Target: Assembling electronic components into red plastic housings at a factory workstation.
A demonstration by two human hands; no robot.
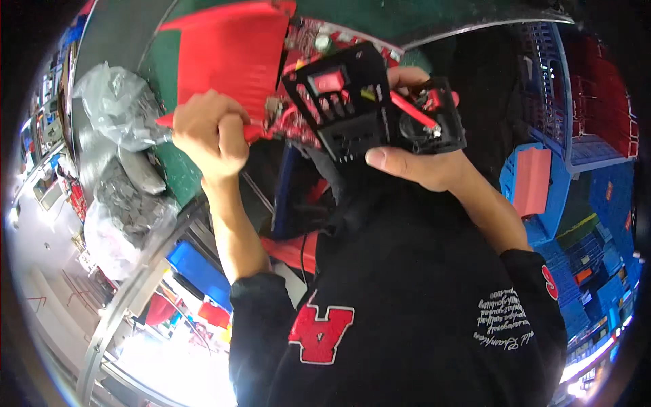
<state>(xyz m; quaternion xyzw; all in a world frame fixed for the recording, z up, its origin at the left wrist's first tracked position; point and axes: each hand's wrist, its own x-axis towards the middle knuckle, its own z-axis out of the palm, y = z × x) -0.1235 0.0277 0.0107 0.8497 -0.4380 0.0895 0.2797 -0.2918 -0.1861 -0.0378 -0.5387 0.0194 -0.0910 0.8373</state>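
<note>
My right hand (434, 166) is closed round a black device with a flat black front panel (356, 129). Its thumb lies along the panel's lower edge, and other fingers show behind the top. The panel carries a red rocker switch (329, 82) and several slots. Beside the panel sits a black box-like part (444, 129) with a thick red wire (415, 111) across it. My left hand (211, 136) is a fist at the lower edge of a red plastic shell (230, 57). Red plastic shows on both sides of the fist, but what the fingers hold is hidden.
Red circuit boards (322, 37) lie behind the panel on the green work surface (166, 61). Clear plastic bags (122, 105) are at the left. To the right are a blue bin (508, 180) with a pink-red piece (532, 182) and stacked blue crates (542, 88).
</note>
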